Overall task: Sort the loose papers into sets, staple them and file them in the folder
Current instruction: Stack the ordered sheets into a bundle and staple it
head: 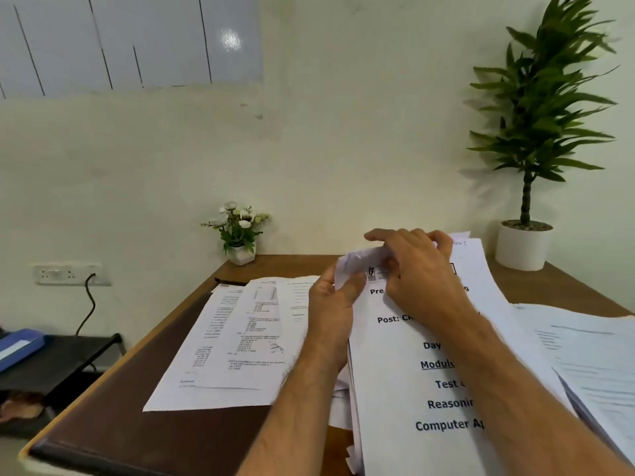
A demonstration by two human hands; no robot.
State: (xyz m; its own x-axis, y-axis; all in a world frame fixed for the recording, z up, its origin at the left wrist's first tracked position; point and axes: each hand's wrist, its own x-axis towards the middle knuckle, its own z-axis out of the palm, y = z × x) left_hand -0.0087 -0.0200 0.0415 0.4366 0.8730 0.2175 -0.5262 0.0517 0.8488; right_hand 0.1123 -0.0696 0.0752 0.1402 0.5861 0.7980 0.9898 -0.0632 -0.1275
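Two hands – two potted plants – several paper piles.

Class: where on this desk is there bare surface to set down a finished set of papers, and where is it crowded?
Free: the dark desk mat near the front-left corner, below the spread sheets; the strip behind them beside the flower pot. Crowded: the middle and right, under both hands and the paper stacks.

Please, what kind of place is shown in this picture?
Probably an office or study room: a wooden desk covered with printed papers, a whiteboard on the wall, and a potted plant in the corner.
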